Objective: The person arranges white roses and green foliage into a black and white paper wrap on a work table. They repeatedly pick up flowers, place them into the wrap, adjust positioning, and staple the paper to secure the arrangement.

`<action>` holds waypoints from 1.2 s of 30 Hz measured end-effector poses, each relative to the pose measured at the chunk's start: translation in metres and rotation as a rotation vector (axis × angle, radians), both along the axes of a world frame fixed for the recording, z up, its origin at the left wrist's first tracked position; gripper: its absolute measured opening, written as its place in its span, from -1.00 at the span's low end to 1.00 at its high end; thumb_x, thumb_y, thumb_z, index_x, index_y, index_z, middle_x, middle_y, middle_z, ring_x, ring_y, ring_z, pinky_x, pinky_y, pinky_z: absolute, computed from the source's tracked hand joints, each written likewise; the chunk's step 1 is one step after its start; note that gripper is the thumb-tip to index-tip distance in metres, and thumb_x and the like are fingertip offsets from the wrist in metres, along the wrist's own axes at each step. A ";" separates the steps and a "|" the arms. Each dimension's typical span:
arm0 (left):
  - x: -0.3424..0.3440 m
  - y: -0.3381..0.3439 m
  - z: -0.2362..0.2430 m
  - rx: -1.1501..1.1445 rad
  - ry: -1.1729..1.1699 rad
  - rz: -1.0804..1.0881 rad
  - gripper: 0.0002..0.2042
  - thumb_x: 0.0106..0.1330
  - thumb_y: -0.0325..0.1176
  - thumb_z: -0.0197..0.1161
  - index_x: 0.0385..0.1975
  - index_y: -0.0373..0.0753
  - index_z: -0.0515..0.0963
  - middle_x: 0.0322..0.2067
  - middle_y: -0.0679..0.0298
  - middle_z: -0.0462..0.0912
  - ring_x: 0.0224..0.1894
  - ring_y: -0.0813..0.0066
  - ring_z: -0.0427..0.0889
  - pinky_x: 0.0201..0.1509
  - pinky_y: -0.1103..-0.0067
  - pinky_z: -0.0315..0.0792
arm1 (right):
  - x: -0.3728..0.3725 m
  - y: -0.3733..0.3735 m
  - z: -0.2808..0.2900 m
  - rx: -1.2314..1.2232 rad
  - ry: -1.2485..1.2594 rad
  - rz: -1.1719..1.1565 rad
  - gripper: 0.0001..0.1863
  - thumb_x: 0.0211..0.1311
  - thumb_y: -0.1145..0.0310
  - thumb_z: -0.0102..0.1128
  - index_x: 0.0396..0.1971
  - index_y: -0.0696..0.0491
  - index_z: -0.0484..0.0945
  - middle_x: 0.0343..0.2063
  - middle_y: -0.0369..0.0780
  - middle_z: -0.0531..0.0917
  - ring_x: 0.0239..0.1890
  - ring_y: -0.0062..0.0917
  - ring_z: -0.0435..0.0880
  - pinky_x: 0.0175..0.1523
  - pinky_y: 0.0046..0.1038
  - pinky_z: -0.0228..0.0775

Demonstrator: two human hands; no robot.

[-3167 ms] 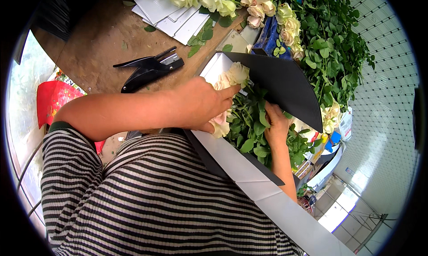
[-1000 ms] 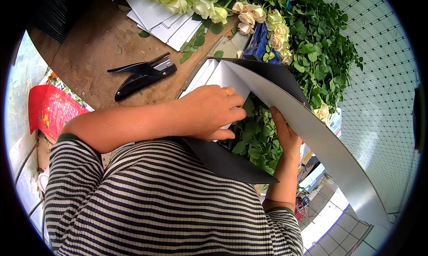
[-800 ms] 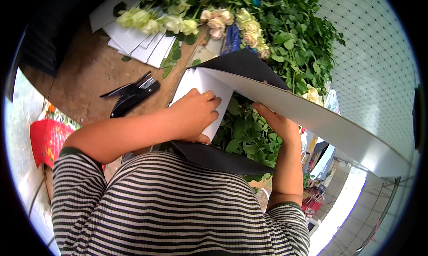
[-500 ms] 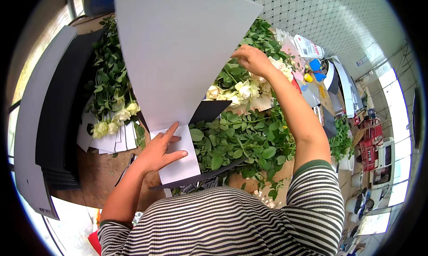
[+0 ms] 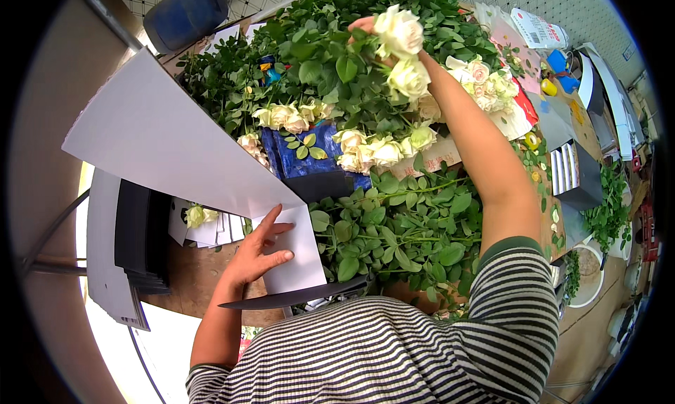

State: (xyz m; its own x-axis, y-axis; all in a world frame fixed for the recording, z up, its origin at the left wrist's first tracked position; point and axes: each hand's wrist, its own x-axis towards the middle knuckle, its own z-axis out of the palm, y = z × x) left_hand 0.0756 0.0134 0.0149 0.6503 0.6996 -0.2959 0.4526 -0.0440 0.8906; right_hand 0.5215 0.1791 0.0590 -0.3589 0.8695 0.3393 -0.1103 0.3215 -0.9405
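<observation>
My left hand (image 5: 261, 255) rests with fingers apart on the white inner fold (image 5: 295, 274) of a folded card wrapper, whose tall white panel (image 5: 169, 140) leans up and left; a black flap (image 5: 267, 302) runs along its near edge. Long leafy rose stems (image 5: 394, 235) lie in it, to the right of that hand. My right hand (image 5: 363, 27) is stretched toward the back, mostly hidden behind two cream roses (image 5: 399, 33), and grips their leafy stems.
Rose bunches (image 5: 285, 116) and a blue folded item (image 5: 295, 165) lie beyond. At left stand black card sheets (image 5: 137, 235) over the wooden table (image 5: 193, 270). A blue container (image 5: 184, 17) is at the back. At right are a dark box (image 5: 576, 175) and white buckets (image 5: 583, 288).
My right arm has reached farther back and raised cream roses. The tall white panel has tilted left. My left hand stays on the fold, and the view has swung round to the back table.
</observation>
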 end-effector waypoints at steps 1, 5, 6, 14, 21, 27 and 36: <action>0.000 0.000 -0.001 -0.004 -0.005 0.003 -0.04 0.03 0.02 0.44 0.41 -0.13 0.05 0.12 0.08 0.52 0.11 0.18 0.47 0.19 0.31 0.31 | 0.006 0.004 0.012 0.064 -0.049 0.025 -0.61 0.21 0.33 0.20 0.04 0.05 0.48 -0.07 -0.26 0.57 -0.08 -0.58 0.60 0.03 -0.52 0.52; -0.001 0.000 0.002 -0.032 0.016 0.011 -0.04 0.04 0.00 0.44 0.42 -0.10 0.03 0.13 0.09 0.51 0.11 0.21 0.45 0.20 0.34 0.28 | 0.001 0.005 -0.026 0.071 -0.287 -0.085 -0.73 0.23 0.33 0.17 -0.08 0.04 0.57 -0.13 -0.32 0.62 -0.06 -0.62 0.56 0.08 -0.51 0.39; -0.002 0.000 0.003 -0.033 0.014 0.015 -0.04 0.04 0.00 0.44 0.42 -0.10 0.03 0.13 0.10 0.51 0.11 0.21 0.45 0.20 0.34 0.27 | -0.011 0.001 -0.023 0.078 -0.338 -0.084 -0.76 0.16 0.36 0.22 -0.16 0.05 0.57 -0.18 -0.33 0.60 -0.10 -0.62 0.55 0.04 -0.51 0.40; -0.002 0.002 0.001 -0.048 0.013 -0.016 -0.01 0.01 0.00 0.46 0.42 -0.13 0.02 0.15 0.11 0.49 0.14 0.16 0.42 0.21 0.31 0.27 | -0.053 -0.026 0.000 0.054 -0.757 -0.001 -0.60 0.04 0.25 0.40 -0.12 0.05 0.55 -0.14 -0.29 0.62 -0.12 -0.53 0.57 -0.01 -0.46 0.44; -0.002 0.007 0.002 -0.057 -0.006 -0.051 0.04 -0.05 0.02 0.49 0.42 -0.12 0.02 0.16 0.10 0.48 0.18 0.15 0.41 0.21 0.33 0.29 | -0.016 -0.009 0.001 0.348 -0.759 -0.235 -0.48 0.18 -0.04 0.30 0.03 -0.03 0.54 -0.10 -0.28 0.64 -0.09 -0.56 0.60 0.05 -0.48 0.45; -0.007 0.007 -0.002 -0.049 -0.013 -0.056 0.08 -0.10 0.04 0.52 0.43 -0.11 0.01 0.16 0.07 0.47 0.17 0.14 0.43 0.20 0.31 0.32 | -0.041 -0.048 0.041 0.036 -0.703 -0.355 -0.51 0.17 0.06 0.33 0.01 0.04 0.54 -0.20 -0.28 0.66 -0.16 -0.57 0.60 -0.04 -0.48 0.46; -0.008 0.011 -0.002 -0.030 -0.008 -0.090 0.08 -0.09 0.06 0.51 0.43 -0.11 0.01 0.16 0.06 0.47 0.17 0.13 0.42 0.18 0.31 0.34 | -0.072 -0.055 0.001 0.208 -0.942 -0.368 -0.50 -0.03 0.54 0.29 0.02 -0.02 0.52 0.02 -0.25 0.50 -0.13 -0.50 0.60 -0.03 -0.47 0.49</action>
State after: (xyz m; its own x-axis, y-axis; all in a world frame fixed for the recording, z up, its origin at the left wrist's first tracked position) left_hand 0.0680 0.0244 0.0124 0.7125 0.6293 -0.3103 0.4409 -0.0575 0.8957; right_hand 0.4490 0.1239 0.0600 -0.2807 0.9354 0.2151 0.7802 0.3529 -0.5165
